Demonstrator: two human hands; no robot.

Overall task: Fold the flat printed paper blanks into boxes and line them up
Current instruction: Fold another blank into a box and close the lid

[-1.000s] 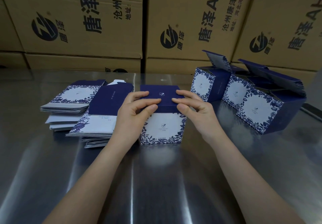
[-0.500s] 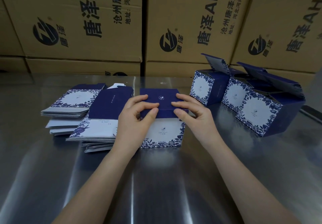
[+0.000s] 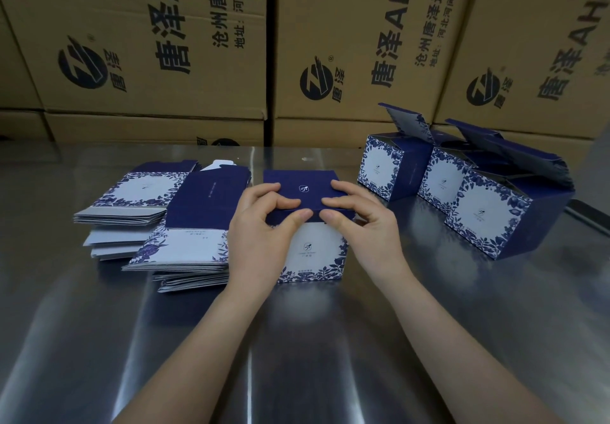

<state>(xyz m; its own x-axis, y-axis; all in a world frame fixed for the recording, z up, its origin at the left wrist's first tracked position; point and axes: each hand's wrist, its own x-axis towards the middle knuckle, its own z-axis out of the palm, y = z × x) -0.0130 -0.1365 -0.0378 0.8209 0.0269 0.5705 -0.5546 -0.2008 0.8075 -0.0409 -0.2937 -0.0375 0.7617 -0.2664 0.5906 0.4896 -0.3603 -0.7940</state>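
Note:
A blue-and-white floral box point(image 3: 313, 255) stands upright in the middle of the steel table, its dark blue lid flap folded down over the top. My left hand point(image 3: 260, 229) pinches the lid's front edge from the left, thumb underneath and fingers on top. My right hand point(image 3: 359, 222) pinches the same edge from the right. Two stacks of flat printed blanks lie to the left: a near stack point(image 3: 194, 225) and a far stack point(image 3: 132, 202). Three folded boxes point(image 3: 462, 199) with raised lids stand in a slanted row at the right.
The steel table point(image 3: 297, 341) stretches toward me under both forearms. A wall of large brown cardboard cartons point(image 3: 346, 44) with black printing closes off the back edge. A dark strip runs along the table's right edge point(image 3: 591, 222).
The lid flap has come further down over the box front, and both hands have drawn slightly closer together on its edge. The view has shifted a little downward.

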